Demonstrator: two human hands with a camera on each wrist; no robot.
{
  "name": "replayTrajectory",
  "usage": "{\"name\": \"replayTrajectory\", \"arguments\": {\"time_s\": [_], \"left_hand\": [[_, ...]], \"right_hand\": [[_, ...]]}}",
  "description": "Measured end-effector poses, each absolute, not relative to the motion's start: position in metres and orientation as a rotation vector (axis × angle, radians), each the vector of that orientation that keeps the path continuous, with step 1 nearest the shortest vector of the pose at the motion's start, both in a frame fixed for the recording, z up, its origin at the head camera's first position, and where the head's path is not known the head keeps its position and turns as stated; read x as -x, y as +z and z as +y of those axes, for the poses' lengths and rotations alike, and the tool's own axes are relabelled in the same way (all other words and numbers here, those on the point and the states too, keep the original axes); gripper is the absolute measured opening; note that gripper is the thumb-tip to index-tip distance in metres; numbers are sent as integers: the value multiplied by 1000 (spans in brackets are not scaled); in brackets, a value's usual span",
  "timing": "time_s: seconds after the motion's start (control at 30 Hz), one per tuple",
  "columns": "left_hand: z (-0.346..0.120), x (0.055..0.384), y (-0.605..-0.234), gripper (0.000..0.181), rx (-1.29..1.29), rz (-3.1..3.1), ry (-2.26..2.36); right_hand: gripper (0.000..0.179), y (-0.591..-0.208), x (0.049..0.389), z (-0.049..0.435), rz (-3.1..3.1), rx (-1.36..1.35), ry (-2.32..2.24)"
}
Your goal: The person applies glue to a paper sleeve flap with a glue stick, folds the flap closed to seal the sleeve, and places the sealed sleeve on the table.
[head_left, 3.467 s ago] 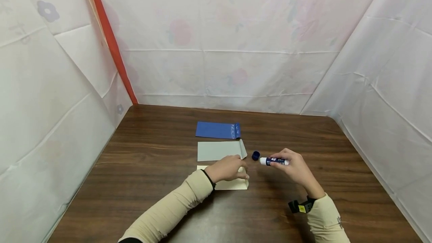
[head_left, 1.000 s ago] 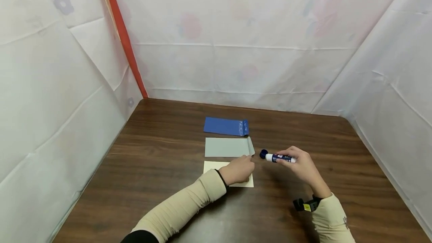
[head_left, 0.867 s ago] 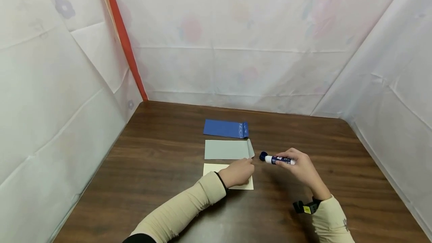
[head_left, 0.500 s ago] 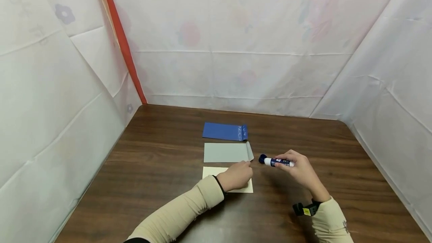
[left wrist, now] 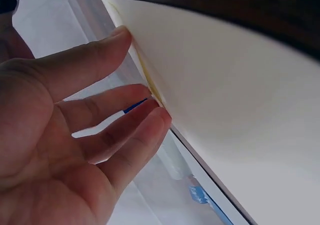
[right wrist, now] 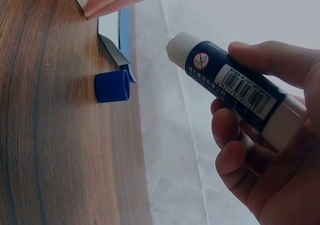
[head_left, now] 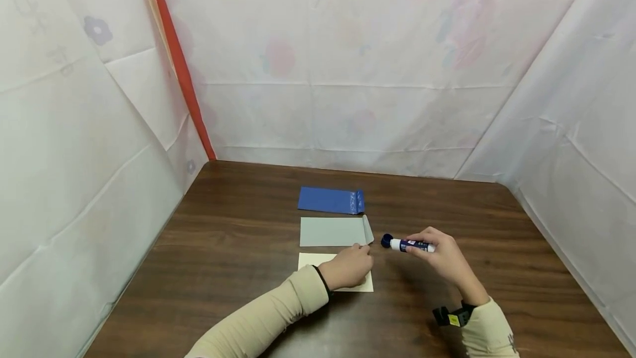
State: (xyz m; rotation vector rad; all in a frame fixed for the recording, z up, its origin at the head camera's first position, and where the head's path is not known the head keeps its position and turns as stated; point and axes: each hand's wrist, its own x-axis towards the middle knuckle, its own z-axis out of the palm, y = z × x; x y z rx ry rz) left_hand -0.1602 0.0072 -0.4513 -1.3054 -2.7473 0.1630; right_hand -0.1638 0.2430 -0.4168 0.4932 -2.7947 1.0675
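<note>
At the right end of a cream envelope (head_left: 309, 259), my left hand (head_left: 348, 266) touches the paper's edge. In the left wrist view its thumb and fingertips rest spread along that edge, beside a narrow yellowish strip. Over the table to the right, my right hand (head_left: 444, 256) grips an uncapped glue stick (right wrist: 227, 80) between thumb and fingers. The stick's white end points left, toward the envelopes. Its dark blue cap (right wrist: 112, 86) lies on the table near that end. My left hand covers much of the cream envelope in the head view.
Beyond the cream envelope lie a pale grey-green envelope (head_left: 332, 231) and a blue envelope (head_left: 325, 199). Both have a flap at the right end; whitish marks streak the blue one. White patterned sheeting (head_left: 318, 120) encloses the brown wooden table (head_left: 238, 253) at back and sides.
The cream flap stood partly raised at the right end 3.5 s ago; now it no longer shows raised. My left fingers have drawn closer together. The right hand keeps holding the glue stick.
</note>
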Motion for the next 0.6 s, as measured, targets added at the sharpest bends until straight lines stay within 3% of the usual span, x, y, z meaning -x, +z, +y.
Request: {"name": "replayTrajectory", "arguments": {"time_s": [0.33,0.6], "left_hand": [[12,152,-452,16,1261,-2736,183],[16,155,-448,10,1205,-2782,156]], "right_hand": [[17,-421,163,246,-2763,-527,1060],[18,-419,167,245,-2770,-539,1062]]}}
